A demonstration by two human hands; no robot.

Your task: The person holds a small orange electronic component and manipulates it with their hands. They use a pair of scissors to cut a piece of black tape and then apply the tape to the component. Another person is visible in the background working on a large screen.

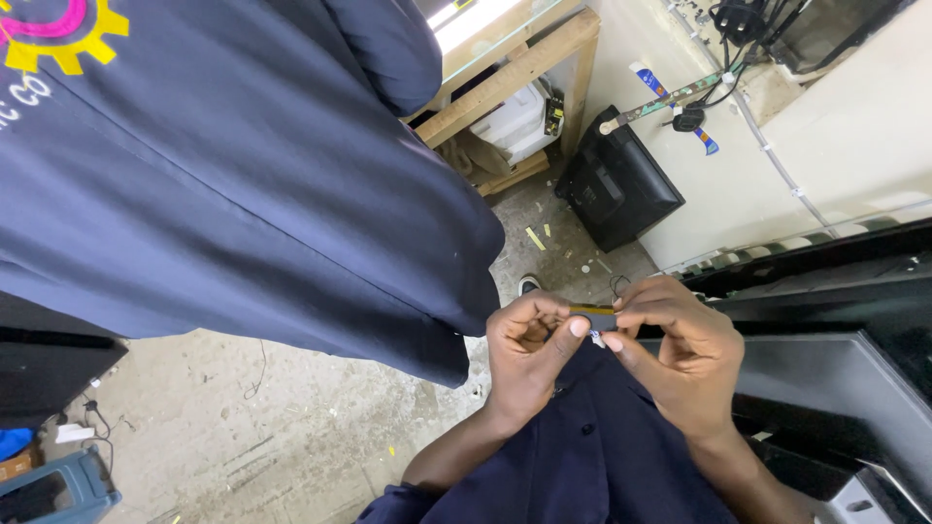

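Note:
My left hand (529, 354) and my right hand (680, 354) meet in front of my chest over my dark blue shirt. Between their fingertips they pinch a small flat dark strip (594, 315) with a yellowish edge. The left thumb and forefinger hold its left end, while the right fingers hold its right end. A small white bit shows just under the strip. Most of the strip is hidden by the fingers.
Another person in a dark blue shirt (223, 165) stands close at the left. A dark flat panel (835, 388) lies at the right. On the concrete floor (291, 427) a black monitor (621, 184) leans against the wall by a wooden bench (515, 73). A blue case (53, 490) sits bottom left.

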